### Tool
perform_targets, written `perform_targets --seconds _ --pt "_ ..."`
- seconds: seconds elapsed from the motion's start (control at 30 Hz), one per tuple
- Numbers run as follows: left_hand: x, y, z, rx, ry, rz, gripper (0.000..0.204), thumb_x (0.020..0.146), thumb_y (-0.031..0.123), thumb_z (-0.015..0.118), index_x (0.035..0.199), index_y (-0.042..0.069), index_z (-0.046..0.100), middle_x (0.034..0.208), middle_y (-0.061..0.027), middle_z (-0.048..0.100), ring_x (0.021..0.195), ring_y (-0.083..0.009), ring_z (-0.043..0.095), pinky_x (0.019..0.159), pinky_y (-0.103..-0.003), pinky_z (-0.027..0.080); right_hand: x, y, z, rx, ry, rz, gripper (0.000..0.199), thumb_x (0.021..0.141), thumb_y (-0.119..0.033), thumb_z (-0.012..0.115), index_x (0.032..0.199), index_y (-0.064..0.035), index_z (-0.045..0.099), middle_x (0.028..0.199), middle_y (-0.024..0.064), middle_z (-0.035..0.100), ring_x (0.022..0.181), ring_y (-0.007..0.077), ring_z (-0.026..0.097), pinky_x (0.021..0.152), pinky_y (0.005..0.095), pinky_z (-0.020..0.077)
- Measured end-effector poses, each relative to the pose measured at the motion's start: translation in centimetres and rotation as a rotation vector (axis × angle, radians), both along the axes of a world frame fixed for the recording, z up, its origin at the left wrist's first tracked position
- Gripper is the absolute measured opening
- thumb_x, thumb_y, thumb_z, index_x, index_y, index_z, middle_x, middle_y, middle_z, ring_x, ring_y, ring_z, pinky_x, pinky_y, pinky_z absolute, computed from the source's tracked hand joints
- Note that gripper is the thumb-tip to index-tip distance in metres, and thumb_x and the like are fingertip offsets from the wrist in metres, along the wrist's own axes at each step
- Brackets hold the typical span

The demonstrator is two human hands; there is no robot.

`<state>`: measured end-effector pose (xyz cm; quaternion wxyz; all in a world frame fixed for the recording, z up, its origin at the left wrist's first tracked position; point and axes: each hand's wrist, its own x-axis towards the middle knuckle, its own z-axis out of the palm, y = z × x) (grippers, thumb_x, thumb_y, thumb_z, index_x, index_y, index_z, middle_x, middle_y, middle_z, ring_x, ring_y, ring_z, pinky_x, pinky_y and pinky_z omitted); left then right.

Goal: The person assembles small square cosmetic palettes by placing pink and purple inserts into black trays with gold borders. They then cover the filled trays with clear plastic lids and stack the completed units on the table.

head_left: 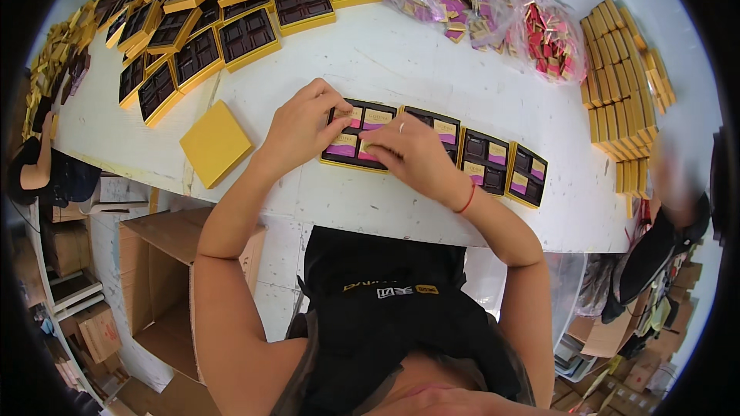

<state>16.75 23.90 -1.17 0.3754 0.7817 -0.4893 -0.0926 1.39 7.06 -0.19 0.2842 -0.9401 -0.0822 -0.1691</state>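
From the head camera, looking down, both hands are on one gold box [356, 141] with dark cups inside. The box lies flat on the white desk [385, 62], near its front edge, right in front of the person.

The left hand [299, 129] rests on the left side of the box, and its grip pinches a small pink and gold candy at the top. The right hand [412, 152] lies over the right side of the box, and its grip presses on a candy in the lower row.

Three more partly filled boxes [484, 160] sit in a row just to the right, touching. A yellow lid [216, 142] lies to the left. Many empty boxes [231, 23] are piled at the far left. Bags of candy [478, 0] lie at the back, and stacked gold lids [620, 77] stand far right.
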Motion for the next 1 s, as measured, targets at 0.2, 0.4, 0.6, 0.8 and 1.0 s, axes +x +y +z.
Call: perform_targets --seconds 0.2,0.4,0.6,0.8,1.0 --pt "-0.4 -0.3 0.4 -0.005 0.101 0.037 0.015 0.084 0.018 0.072 0.092 0.009 0.064 0.093 -0.0027 0.057 0.068 -0.0192 0.057 0.066 -0.031 0.048 -3.4 1.6 0.1 -0.35 -0.012 0.008 0.045 0.082 -0.025 0.073 0.119 -0.0019 0.063 0.133 0.0098 0.058 0.134 0.0325 0.042 0.109 0.0501 0.0334" --pt "-0.4 -1.1 1.2 0.016 0.033 0.003 0.015 0.082 0.014 0.072 0.093 0.006 0.066 0.087 -0.0047 0.058 0.066 -0.0184 0.056 0.063 -0.031 0.047 -4.0 -2.3 1.1 -0.201 0.115 0.047 0.063 0.093 -0.037 0.063 0.147 -0.0124 0.043 0.156 0.0098 0.035 0.147 0.0365 0.02 0.119 0.054 0.0144" --pt "-2.5 -10.3 5.7 -0.167 -0.085 -0.335 0.015 0.085 0.01 0.069 0.1 0.005 0.068 0.093 -0.0081 0.063 0.082 -0.0229 0.062 0.073 -0.03 0.05 -2.6 -26.4 1.5 0.029 -0.381 -0.722 0.023 0.091 -0.007 0.059 0.111 0.0016 0.066 0.108 0.0214 0.068 0.105 0.0373 0.063 0.092 0.0406 0.0488" --pt "-7.3 -35.5 5.0 -0.377 -0.274 -0.483 0.012 0.09 0.014 0.062 0.094 0.005 0.069 0.097 -0.0141 0.067 0.09 -0.0354 0.064 0.078 -0.044 0.051 -6.5 -39.4 -3.2 -0.192 0.195 -1.214 0.05 0.071 -0.047 0.078 0.092 -0.0016 0.073 0.092 0.0225 0.071 0.09 0.0372 0.069 0.08 0.0469 0.0553" --pt "-5.5 -47.4 -2.1 0.156 -0.412 -0.117 0.031 0.081 0.034 0.072 0.09 0.004 0.072 0.089 -0.0175 0.07 0.084 -0.0361 0.068 0.074 -0.047 0.052 -7.4 -36.5 -1.9 0.499 -0.181 -1.068 0.022 0.083 -0.027 0.075 0.093 -0.0074 0.075 0.088 0.006 0.072 0.074 0.019 0.066 0.067 0.0329 0.0529"
